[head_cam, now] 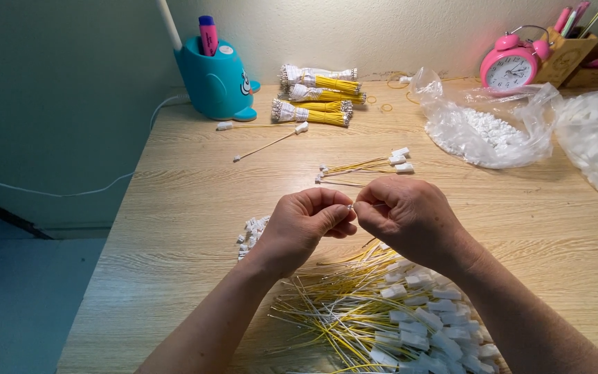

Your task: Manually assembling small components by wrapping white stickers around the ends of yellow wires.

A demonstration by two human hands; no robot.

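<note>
— Between the two sets of fingertips, right over the middle of the wooden desk (174,208), sits a tiny metal wire end (350,206). See it?

— Barely. Who has it?

— Both. The left hand (306,221) is curled nearly closed, thumb and forefinger pinched at the tip; the right hand (406,215) meets it the same way, fingers folded in. How much each really grips, I cannot tell: the fingers hide most of it.

— How would such a piece handle?

— Feather-light, I'd judge, thin and springy. The wire would bend easily, and the bare metal end looks small enough to slip or kink. Best taken close behind the tip, where it is stiffest, not far down its length.

— And underneath?

— A loose heap of yellow wires with white connectors (389,312) lies just below the wrists. A small cluster of white plastic housings (250,232) sits beside the left hand.

— Further out?

— A few finished wires (368,166) beyond the hands, then tied yellow bundles (316,97) near the wall. A clear bag of white parts (486,128) lies right, with a pink alarm clock (510,66) behind it, and a teal pen holder (216,79) stands back left.
</note>
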